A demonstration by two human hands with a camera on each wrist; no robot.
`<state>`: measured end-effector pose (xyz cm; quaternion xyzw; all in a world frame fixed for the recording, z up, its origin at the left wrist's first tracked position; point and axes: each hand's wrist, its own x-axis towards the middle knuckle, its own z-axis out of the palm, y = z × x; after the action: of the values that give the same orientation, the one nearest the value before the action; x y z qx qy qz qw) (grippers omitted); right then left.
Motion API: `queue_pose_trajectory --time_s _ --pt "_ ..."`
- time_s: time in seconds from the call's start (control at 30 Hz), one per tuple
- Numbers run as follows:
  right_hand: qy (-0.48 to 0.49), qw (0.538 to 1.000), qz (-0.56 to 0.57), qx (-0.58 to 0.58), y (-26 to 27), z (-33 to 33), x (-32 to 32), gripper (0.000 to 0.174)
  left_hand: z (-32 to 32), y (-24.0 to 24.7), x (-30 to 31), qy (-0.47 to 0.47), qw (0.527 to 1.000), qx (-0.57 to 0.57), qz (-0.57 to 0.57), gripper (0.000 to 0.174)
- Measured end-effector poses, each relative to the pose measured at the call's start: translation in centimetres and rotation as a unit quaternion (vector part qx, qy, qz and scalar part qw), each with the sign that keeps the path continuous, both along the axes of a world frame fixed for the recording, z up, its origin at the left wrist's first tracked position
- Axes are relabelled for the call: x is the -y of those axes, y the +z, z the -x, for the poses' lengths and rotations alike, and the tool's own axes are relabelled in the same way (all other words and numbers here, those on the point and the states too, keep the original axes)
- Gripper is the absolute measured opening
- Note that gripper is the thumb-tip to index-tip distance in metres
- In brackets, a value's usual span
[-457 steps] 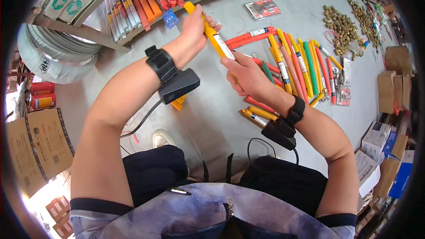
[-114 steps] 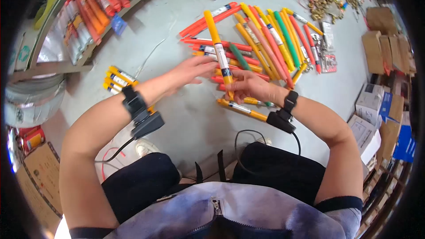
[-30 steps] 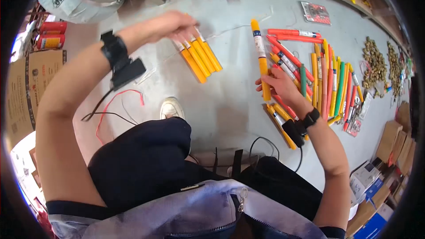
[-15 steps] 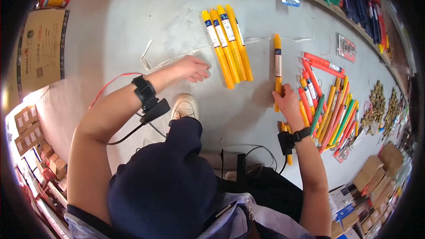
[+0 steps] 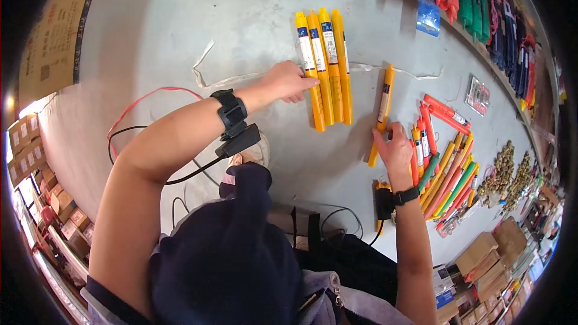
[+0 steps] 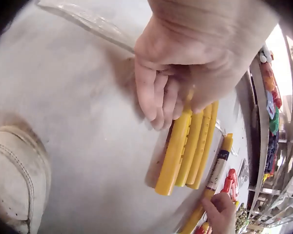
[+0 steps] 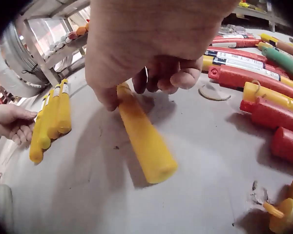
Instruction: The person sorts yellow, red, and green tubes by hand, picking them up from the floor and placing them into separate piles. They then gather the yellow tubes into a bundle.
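Several yellow tubes (image 5: 331,66) with white and navy labels lie side by side on the grey floor. My left hand (image 5: 288,82) is at the left of this row, its thumb reaching over the nearest tube and its fingers loosely bent alongside. To the right, my right hand (image 5: 395,150) pinches a single yellow tube (image 5: 385,101) between thumb and fingers near its lower half. In the right wrist view this tube's plain end (image 7: 154,158) points toward the camera, close over the floor. The left hand (image 7: 13,122) also shows there beside the row.
A pile of red, yellow, green and pink tubes (image 5: 448,171) lies right of my right hand. Brass fittings (image 5: 506,171) are heaped beyond. A shelf with coloured tubes (image 5: 472,0) runs along the upper right. A white strip (image 5: 235,79) crosses the floor; my shoe (image 5: 256,147) stands below.
Over the last second, my left hand draws back from the yellow row, then returns to its left edge. My right hand keeps the single tube, now tilted with its top to the right.
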<state>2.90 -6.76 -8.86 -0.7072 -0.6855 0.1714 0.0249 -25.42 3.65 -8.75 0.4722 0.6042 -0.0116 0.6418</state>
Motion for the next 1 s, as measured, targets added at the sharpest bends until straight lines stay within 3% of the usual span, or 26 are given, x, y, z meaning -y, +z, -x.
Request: queue_pose_trajectory --time_s 0.13,0.2,0.33,0.63,1.0 --pt "-0.005 1.0 -0.026 -0.015 0.6 1.6 -0.9 0.033 -0.2 0.2 -0.4 -0.027 0.999 -0.02 0.0 0.044" --pt "0.049 0.995 -0.075 -0.049 1.0 2.8 -1.4 0.03 -0.3 0.2 -0.5 -0.032 0.999 -0.028 0.01 0.045" --pt "0.078 0.993 0.008 -0.085 0.6 5.9 -2.1 0.025 -0.6 0.4 -0.6 -0.016 1.0 -0.017 0.014 0.041" --pt "0.023 0.978 0.038 -0.206 -1.1 6.0 -3.9 0.022 -0.4 -0.1 -0.6 -0.02 0.999 -0.026 0.022 0.043" --pt "-0.027 0.993 0.05 -0.106 0.1 8.0 -4.1 0.03 -0.5 -0.1 -0.7 -0.032 0.999 -0.038 0.02 0.039"
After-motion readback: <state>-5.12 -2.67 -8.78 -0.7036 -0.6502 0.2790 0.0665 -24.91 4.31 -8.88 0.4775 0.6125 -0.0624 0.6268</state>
